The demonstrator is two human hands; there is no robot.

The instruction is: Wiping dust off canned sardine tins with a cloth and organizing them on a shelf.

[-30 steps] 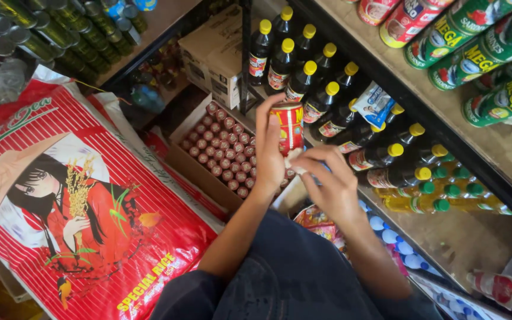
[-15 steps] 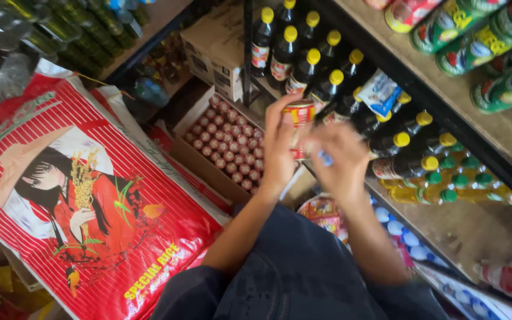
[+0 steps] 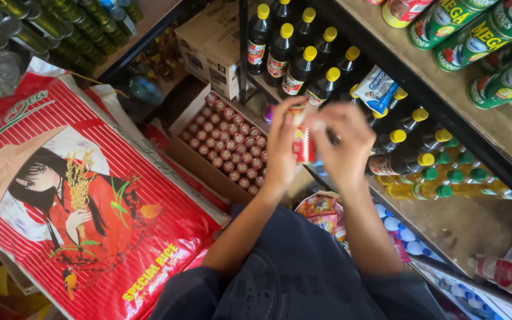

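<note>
2 hands on 1 small red can (image 3: pixel 303 142), held up in front of the shelf w/ dark bottles (image 3: pixel 294 74). Left hand (image 3: pixel 282 145) wraps its side; right hand (image 3: pixel 342 142) pinches near the top. Prob. light, rigid, smooth metal; best held round the body.

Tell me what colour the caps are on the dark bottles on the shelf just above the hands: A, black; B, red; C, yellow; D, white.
C: the dark bottles in rows behind the left hand and right hand, which hold a small red can, all carry yellow caps.
</note>
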